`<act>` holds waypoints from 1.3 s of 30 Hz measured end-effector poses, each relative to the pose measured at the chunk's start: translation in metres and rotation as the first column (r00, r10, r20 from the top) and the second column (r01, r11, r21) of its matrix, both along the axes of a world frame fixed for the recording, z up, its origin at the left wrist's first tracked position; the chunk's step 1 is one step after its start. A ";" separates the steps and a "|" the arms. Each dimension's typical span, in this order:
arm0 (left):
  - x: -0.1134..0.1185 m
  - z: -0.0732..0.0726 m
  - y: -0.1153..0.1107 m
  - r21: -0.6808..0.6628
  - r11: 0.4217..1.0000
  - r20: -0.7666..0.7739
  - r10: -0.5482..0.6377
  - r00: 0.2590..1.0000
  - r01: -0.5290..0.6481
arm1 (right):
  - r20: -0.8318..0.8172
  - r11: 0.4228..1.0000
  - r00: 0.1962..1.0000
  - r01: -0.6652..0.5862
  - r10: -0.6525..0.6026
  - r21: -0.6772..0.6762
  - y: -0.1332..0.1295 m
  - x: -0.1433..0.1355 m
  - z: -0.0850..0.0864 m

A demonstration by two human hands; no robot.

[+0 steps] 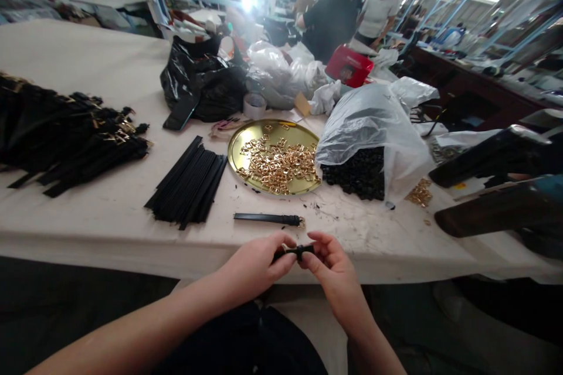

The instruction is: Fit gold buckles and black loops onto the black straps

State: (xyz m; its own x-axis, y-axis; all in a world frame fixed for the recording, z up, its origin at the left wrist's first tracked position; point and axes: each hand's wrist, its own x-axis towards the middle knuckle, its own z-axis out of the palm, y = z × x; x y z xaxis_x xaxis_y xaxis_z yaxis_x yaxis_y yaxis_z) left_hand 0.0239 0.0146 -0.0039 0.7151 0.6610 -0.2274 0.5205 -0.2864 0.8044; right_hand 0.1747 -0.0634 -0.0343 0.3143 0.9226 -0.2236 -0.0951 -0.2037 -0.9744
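Note:
Close to the table's front edge, both my hands hold one short black strap (304, 249), with a small loop around it between my fingertips. My left hand (264, 261) pinches its left part between thumb and fingers. My right hand (332, 261) grips the right end. Just beyond them a finished-looking black strap (266, 219) with a gold buckle (301, 222) lies flat on the cloth. Farther back stands a round gold tray (236, 155) with many loose gold buckles (281, 164). A stack of flat black straps (189, 184) lies left of the tray.
Right of the tray, a clear plastic bag (365, 120) spills small black pieces (356, 174). A large pile of buckled black straps (65, 129) covers the left side. A black bag (202, 76), a tape roll (254, 106) and a phone (181, 111) sit behind. Dark sleeves reach in at right.

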 end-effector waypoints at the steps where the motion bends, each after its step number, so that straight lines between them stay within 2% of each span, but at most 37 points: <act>1: 0.000 0.001 0.000 -0.040 0.999 0.027 0.014 1.000 -0.013 | -0.078 1.000 0.997 0.007 -0.009 -0.029 0.002 0.000 0.000; 4: 0.001 0.001 0.000 -0.128 0.992 0.092 0.024 0.995 -0.012 | -0.212 0.997 0.977 -0.027 0.012 -0.068 0.007 -0.004 -0.002; 8: 0.000 -0.006 0.005 -0.197 0.979 0.148 0.072 0.986 -0.042 | -0.218 0.998 0.976 -0.043 0.031 -0.053 0.009 -0.013 -0.001; 11: -0.002 -0.014 0.011 -0.264 0.957 0.103 0.154 0.983 -0.122 | -0.261 1.000 0.965 0.001 -0.008 -0.028 0.009 -0.015 0.000; 14: -0.004 -0.018 0.015 -0.210 0.966 -0.004 0.155 0.988 -0.152 | -0.423 0.998 0.904 0.043 -0.059 -0.048 0.009 -0.014 -0.004; 17: -0.005 -0.018 0.014 -0.143 0.981 -0.074 0.122 0.990 -0.132 | -0.465 0.992 0.882 0.017 -0.072 -0.123 0.010 -0.016 -0.012; 19: -0.005 -0.016 0.013 -0.121 0.983 -0.092 0.127 0.988 -0.138 | -0.487 0.985 0.873 -0.063 -0.024 -0.161 0.009 -0.018 -0.017; 22: -0.005 -0.013 0.011 -0.085 0.988 -0.155 0.117 0.981 -0.132 | -0.573 0.962 0.813 -0.226 0.102 -0.150 0.006 -0.021 -0.022; 24: -0.006 -0.011 0.011 -0.063 0.993 -0.203 0.085 0.975 -0.100 | -0.624 0.959 0.772 -0.253 0.123 -0.125 0.004 -0.023 -0.024; 26: -0.007 -0.009 0.010 -0.074 0.995 -0.199 0.043 0.979 -0.059 | -0.667 0.966 0.739 -0.232 0.099 -0.114 0.002 -0.024 -0.024; 29: -0.008 -0.008 0.008 -0.164 0.986 -0.108 -0.004 0.994 -0.014 | -0.691 0.966 0.715 -0.237 0.104 -0.100 -0.001 -0.025 -0.021; 31: -0.011 -0.007 0.005 -0.213 0.977 -0.050 -0.003 0.999 -0.008 | -0.659 0.966 0.743 -0.241 0.121 -0.094 -0.003 -0.024 -0.018; 33: -0.015 -0.005 0.002 -0.242 0.970 -0.026 -0.002 1.000 -0.004 | -0.587 0.975 0.803 -0.198 0.104 -0.097 -0.006 -0.023 -0.015; 37: -0.024 0.005 -0.004 -0.285 0.958 -0.043 -0.046 0.998 0.032 | -0.346 0.990 0.938 -0.067 0.020 -0.124 -0.015 -0.024 -0.013; 39: -0.028 0.009 -0.008 -0.303 0.952 -0.040 -0.059 0.997 0.044 | -0.205 0.992 0.978 0.010 -0.036 -0.123 -0.019 -0.028 -0.014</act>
